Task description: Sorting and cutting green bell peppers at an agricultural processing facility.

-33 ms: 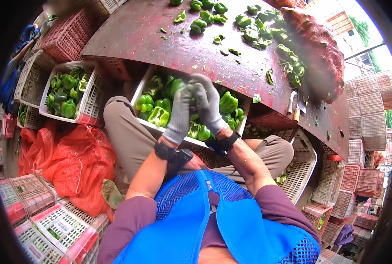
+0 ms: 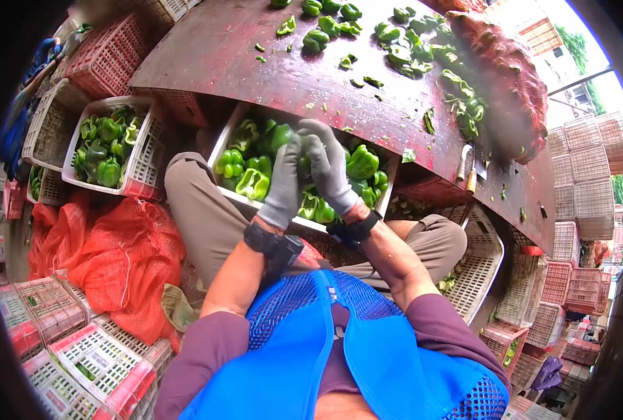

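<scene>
While the grey-gloved left hand (image 2: 287, 175) and right hand (image 2: 330, 168) are cupped close, contents indiscernible, glossy green bell peppers (image 2: 253, 185) are spread below.

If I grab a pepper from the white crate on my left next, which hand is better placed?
Probably your left hand: it looks nearer the white crate, while your right hand is farther across, beyond the left.

From the head, a fisheye looks down past the blue vest (image 2: 273, 353) at nearby gloved fingers (image 2: 318, 155)
</scene>
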{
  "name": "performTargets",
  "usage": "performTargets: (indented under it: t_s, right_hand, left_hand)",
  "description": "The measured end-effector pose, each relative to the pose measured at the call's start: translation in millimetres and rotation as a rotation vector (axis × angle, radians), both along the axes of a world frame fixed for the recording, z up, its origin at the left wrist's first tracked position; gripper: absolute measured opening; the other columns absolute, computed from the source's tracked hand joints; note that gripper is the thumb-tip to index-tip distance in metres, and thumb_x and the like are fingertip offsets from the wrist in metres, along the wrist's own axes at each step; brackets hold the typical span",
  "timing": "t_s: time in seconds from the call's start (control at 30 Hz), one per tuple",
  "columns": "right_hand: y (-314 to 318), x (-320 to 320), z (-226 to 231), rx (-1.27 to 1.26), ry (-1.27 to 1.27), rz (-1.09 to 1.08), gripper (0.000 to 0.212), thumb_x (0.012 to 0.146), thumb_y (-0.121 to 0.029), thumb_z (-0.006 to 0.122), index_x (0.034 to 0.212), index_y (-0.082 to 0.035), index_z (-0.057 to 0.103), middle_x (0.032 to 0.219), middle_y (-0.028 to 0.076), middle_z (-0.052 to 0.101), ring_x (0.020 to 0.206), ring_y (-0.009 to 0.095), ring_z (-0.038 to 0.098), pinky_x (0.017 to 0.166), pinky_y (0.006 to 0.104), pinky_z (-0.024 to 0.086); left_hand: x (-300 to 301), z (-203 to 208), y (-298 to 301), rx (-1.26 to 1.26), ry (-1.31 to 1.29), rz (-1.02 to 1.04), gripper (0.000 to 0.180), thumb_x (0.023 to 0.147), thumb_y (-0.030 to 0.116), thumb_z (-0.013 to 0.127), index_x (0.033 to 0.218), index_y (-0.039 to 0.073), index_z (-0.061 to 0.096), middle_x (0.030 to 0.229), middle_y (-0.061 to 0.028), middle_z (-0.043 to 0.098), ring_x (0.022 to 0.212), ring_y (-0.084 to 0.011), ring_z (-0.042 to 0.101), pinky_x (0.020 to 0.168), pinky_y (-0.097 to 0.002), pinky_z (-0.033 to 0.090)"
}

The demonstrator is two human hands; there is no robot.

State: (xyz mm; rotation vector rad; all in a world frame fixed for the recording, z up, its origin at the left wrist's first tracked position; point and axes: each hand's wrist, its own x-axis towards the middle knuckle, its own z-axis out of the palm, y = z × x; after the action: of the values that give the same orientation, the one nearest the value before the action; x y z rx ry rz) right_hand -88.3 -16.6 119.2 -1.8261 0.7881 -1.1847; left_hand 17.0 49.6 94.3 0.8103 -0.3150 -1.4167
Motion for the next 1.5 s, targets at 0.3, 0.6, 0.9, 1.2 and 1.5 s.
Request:
performTargets:
  t_s: [0.3,0.6,0.9,1.2,1.5]
  right_hand:
    - [4.0,13.4,-38.2,0.055,0.23,0.023,0.04,0.12,-0.039,0.056,0.124,-0.003,0.074,0.109,0.023,0.077,0.107,0.046,0.076,0.095,0.0527,0.059]
    - [-3.5,33.5,-51.1,0.086,0.39,0.059,0.043,0.122,-0.044,0.052,0.124,-0.007,0.073,0.108,0.024,0.08,0.105,0.047,0.077,0.093,0.0529,0.059]
    - [-29.7,59.8,-81.7,0.44,0.304,-0.312,0.055,0.121,-0.053,0.057,0.105,-0.007,0.084,0.096,0.019,0.084,0.087,0.04,0.081,0.083,0.054,0.06]
    - [-65.6,24.1,-138.3,0.791,-0.162,-0.3,0.041,0.119,-0.043,0.067,0.114,-0.004,0.076,0.081,0.008,0.075,0.064,0.022,0.07,0.065,0.0379,0.059]
    - [-23.0,-3.4,-52.7,0.723,0.551,0.255,0.066,0.108,-0.072,0.073,0.12,-0.008,0.08,0.084,0.005,0.078,0.074,0.017,0.076,0.072,0.0376,0.06]
  left_hand:
    - [-7.2,-66.2,-3.9,0.183,-0.427,0.336,0.06,0.12,0.062,0.063,0.128,0.002,0.066,0.103,-0.0041,0.071,0.085,-0.0127,0.068,0.072,-0.034,0.06]
    - [1.7,-83.8,-6.4,0.18,-0.325,0.388,0.072,0.117,0.065,0.065,0.128,-0.005,0.077,0.114,-0.0119,0.081,0.095,-0.0179,0.076,0.088,-0.0359,0.063]
    - [-1.2,-99.2,-25.0,0.432,-0.693,0.479,0.057,0.111,0.049,0.07,0.114,-0.007,0.075,0.11,-0.0184,0.08,0.099,-0.0244,0.074,0.091,-0.0453,0.059]
    - [50.9,-84.7,3.9,-0.033,0.039,0.108,0.054,0.113,0.057,0.065,0.133,0.008,0.073,0.116,-0.0132,0.084,0.101,-0.0333,0.087,0.083,-0.0448,0.069]
    - [66.5,-60.7,13.8,-0.116,-0.658,0.231,0.031,0.116,0.028,0.059,0.131,0.002,0.07,0.119,-0.0064,0.07,0.107,-0.0137,0.068,0.1,-0.0331,0.057]
